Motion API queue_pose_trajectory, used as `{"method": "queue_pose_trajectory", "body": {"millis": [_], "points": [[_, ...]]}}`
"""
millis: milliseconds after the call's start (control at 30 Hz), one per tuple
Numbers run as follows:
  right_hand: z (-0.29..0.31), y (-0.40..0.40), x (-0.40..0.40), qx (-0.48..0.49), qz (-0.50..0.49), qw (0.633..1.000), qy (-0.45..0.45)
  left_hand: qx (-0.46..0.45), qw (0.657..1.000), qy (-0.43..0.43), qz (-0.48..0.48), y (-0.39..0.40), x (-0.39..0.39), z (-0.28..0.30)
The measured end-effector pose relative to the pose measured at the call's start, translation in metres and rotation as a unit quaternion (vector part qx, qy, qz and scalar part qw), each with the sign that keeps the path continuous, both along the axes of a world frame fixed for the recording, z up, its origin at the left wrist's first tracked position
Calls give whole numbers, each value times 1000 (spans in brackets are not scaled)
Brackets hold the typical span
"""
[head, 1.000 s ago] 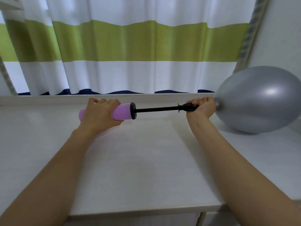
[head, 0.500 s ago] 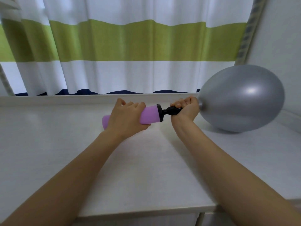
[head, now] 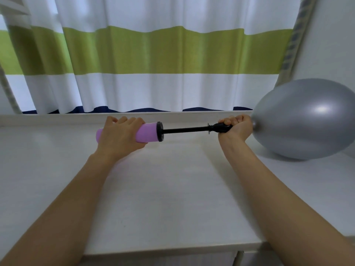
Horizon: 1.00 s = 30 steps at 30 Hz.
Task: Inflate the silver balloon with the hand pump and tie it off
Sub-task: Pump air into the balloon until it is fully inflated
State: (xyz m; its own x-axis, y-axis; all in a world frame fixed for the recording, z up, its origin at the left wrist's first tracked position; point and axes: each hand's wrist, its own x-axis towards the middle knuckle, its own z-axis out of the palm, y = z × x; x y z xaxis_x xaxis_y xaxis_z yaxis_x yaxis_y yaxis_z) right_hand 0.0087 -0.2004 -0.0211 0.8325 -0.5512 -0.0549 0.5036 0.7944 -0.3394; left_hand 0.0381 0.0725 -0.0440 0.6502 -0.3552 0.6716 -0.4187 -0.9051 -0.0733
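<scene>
left hand [head: 120,134] grips pump [head: 148,134] | right hand [head: 237,127] pinches balloon [head: 305,120] neck

Two bare forearms, sleeveless, no rings or watch.

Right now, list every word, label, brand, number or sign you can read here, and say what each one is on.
None: no readable text shows anywhere.
Purple pump: plain barrel, no print visible; the left hand covers part of it.
Silver balloon: bare, only a glare spot.
Curtain: stripes only, no lettering.
Table: unmarked.
</scene>
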Motion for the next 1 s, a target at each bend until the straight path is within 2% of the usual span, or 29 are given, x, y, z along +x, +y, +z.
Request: {"method": "queue_pose_trajectory", "body": {"millis": [133,300,600,833,1000], "points": [[-1,-8,1,20,-14,1000,-2,-3,1000,8,-1,-1,0,2],[-2,0,1,28,-3,1000,-14,35,999,-23,-33,-31,-10,8],[-2,34,0,-18,39,999,-17,38,997,-47,-55,-70,-25,2],[0,23,0,-37,40,998,-6,42,996,-39,-61,-57,-15,0],[-1,7,2,-13,23,1000,-6,38,999,-23,-21,-23,-4,0]]}}
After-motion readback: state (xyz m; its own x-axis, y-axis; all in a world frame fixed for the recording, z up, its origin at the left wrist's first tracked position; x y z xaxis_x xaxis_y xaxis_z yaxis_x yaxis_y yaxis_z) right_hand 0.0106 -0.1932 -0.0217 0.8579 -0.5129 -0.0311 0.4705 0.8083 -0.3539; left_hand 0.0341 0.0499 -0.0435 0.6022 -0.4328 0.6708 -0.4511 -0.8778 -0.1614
